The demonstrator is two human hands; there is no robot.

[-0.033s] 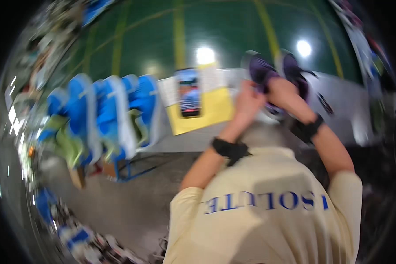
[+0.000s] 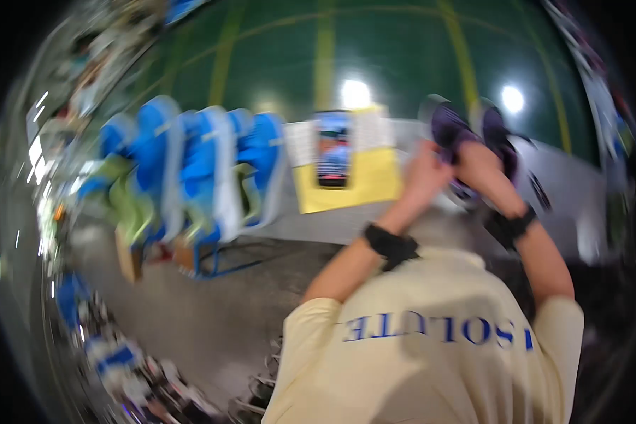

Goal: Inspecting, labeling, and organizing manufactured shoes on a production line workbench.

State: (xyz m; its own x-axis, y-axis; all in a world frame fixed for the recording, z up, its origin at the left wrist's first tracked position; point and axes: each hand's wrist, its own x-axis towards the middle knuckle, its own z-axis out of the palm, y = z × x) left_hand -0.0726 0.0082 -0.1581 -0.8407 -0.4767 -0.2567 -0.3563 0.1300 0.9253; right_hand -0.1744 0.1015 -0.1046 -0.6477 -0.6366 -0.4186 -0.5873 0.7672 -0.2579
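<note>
Two dark purple shoes stand side by side on the grey work surface, toes pointing away from me. My left hand [image 2: 425, 174] is at the left shoe [image 2: 448, 128], with its fingers drawn together near the shoe's opening. What those fingers pinch is too blurred to make out. My right hand [image 2: 482, 169] is closed over the back part of the left shoe, beside the right shoe [image 2: 497, 134]. Both hands partly hide the shoes' heels. A black strap circles each wrist.
Left of my hands, a phone [image 2: 333, 150] lies on yellow and white paper [image 2: 353, 196]. Several blue shoes with white soles and green linings [image 2: 159, 145] stand farther left. A green surface with yellow lines [image 2: 396, 56] runs beyond. A dark, thin item [image 2: 539, 191] lies to the right.
The whole scene has shifted rightward in the picture as the view turned. Both hands keep nearly the same position at the left purple shoe.
</note>
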